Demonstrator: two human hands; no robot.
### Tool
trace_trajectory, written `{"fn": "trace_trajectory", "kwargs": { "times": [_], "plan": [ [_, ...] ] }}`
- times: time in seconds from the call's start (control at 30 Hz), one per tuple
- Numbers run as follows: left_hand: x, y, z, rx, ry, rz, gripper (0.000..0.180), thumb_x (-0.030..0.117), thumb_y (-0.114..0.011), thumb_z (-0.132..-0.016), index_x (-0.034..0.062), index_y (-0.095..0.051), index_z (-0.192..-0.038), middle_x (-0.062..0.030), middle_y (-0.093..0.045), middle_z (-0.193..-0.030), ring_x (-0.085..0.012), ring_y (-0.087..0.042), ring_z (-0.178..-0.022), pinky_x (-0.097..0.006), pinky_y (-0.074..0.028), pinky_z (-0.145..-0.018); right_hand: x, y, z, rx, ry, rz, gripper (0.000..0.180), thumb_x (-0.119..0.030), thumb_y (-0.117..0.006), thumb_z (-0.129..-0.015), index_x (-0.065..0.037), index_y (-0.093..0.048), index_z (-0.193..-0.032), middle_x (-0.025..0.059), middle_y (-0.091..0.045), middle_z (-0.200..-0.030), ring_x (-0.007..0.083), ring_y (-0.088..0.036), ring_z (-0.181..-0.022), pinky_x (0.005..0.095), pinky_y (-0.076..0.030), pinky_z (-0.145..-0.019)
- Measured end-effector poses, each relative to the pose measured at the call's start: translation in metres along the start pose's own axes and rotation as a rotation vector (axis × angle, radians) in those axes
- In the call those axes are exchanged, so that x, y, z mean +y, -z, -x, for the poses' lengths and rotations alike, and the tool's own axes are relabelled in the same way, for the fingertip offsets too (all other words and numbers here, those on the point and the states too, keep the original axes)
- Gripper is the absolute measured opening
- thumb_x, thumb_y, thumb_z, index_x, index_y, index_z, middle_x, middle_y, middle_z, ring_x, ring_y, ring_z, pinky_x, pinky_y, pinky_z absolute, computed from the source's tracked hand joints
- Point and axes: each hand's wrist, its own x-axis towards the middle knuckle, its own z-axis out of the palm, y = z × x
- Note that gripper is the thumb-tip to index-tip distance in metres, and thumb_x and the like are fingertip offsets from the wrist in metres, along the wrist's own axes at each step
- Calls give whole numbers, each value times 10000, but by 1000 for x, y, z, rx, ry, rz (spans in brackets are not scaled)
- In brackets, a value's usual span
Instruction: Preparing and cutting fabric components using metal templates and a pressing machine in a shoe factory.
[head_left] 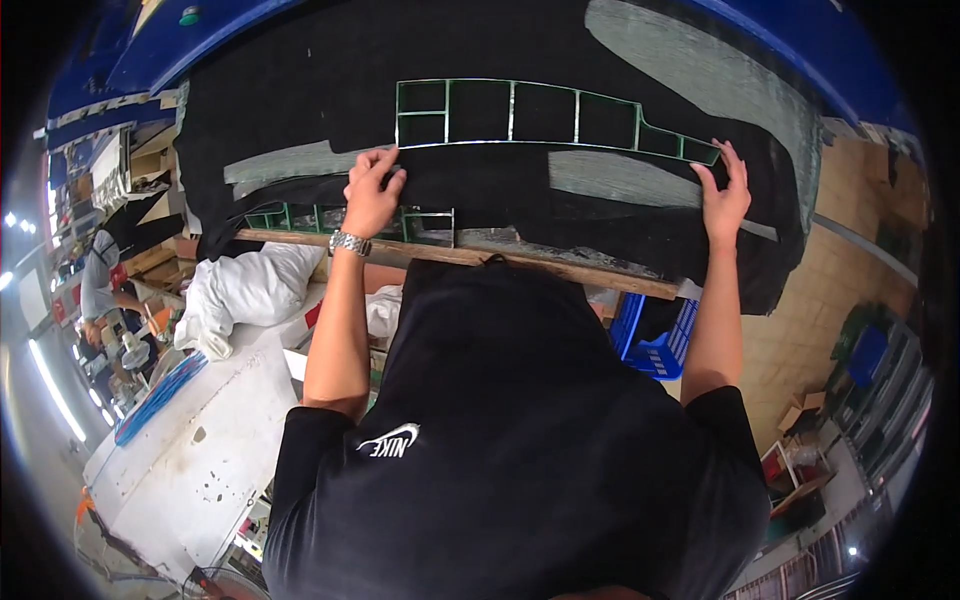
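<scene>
A long green-sided metal frame with cross bars, a cutting die [512, 112], lies on black sheet material [300, 110]; its right end narrows to a slanted tip. My left hand [374, 190], a metal watch on its wrist, has bent fingers at the die's near left corner. At the right tip, my right hand [727, 192] holds the die's end between thumb and fingers. A second green cutting die [428, 226] lies by the near edge, partly hidden by the black material and my left wrist.
Pale scuffed board [625, 178] shows through gaps in the material. A wooden strip [560, 275] runs along the near edge. Blue machine parts [230, 35] stand beyond. A white sack [250, 290] and pale panel [200, 440] are at left; a blue crate [665, 350] sits below right.
</scene>
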Motion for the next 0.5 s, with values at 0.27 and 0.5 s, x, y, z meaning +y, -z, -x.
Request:
{"fn": "trace_trajectory", "kwargs": {
  "times": [0.27,0.5],
  "plan": [
    [1,-2,0,-41,17,-35,476,261,-690,-907,198,-606,-1372,-52,-548,-1289,-292,-516,-1181,-412,-421,-986,-3,0,0,-16,-88,-33,467,-168,-801,-820,-55,-620,-1236,82,-693,-1244,277,-597,-1253,476,-325,-1162],
    [11,1,1,-18,-6,-58,417,286,-672,-925,191,-638,-1330,-50,-564,-1267,-292,-520,-1177,-439,-422,-979,5,3,2,-36,-68,-52,514,-125,-791,-837,-42,-592,-1304,120,-665,-1284,266,-614,-1212,399,-368,-1131]
  ]
}}
